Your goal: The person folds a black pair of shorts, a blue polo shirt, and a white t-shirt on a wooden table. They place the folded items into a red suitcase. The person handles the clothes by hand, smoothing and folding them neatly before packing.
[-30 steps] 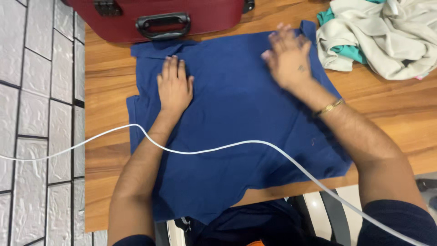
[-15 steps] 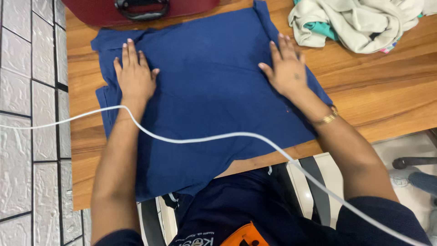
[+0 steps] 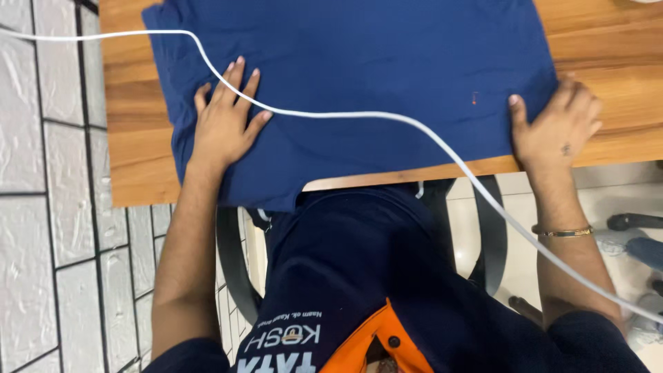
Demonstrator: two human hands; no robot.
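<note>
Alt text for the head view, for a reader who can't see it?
Both hands lie on a blue shirt spread over a wooden table: left hand flat, right hand at its near corner. A white cable crosses above.
</note>
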